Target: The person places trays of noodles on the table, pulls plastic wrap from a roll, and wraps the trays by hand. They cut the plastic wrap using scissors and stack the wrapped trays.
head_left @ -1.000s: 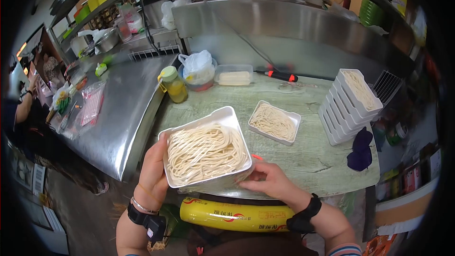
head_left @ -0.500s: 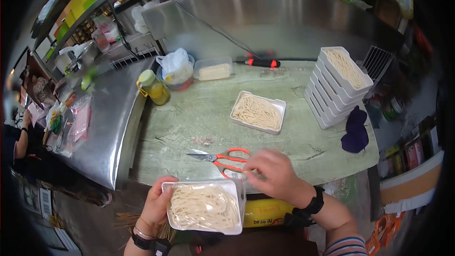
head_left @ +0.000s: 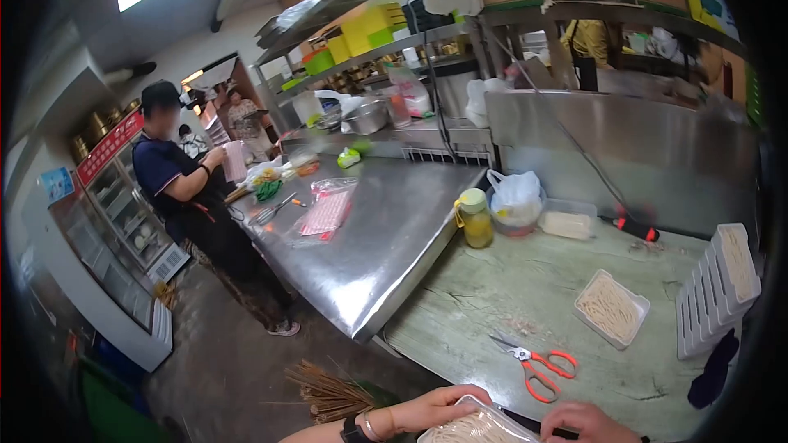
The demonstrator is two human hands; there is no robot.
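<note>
At the bottom edge, my left hand (head_left: 439, 408) grips a white tray of noodles (head_left: 478, 433) by its far left side. Shiny clear film covers the noodles, and the frame cuts off the tray's near part. My right hand (head_left: 584, 421) is at the tray's right end with fingers curled in; what they hold, if anything, is hidden. Orange-handled scissors (head_left: 542, 367) lie spread on the green tabletop just beyond. Farther right sits another white noodle tray (head_left: 612, 310), with no hand on it.
A stack of white trays (head_left: 707, 312) and a dark purple cloth (head_left: 714, 373) stand at right. At the back are a yellow bottle (head_left: 474, 221), a bagged bowl (head_left: 517, 205) and a clear container (head_left: 568, 220). A person (head_left: 185, 164) stands left beside the steel counter (head_left: 369, 221).
The view has swung up and left, showing the person and fridge. My left hand keeps its hold on the tray, and my right hand has come to the tray's right end.
</note>
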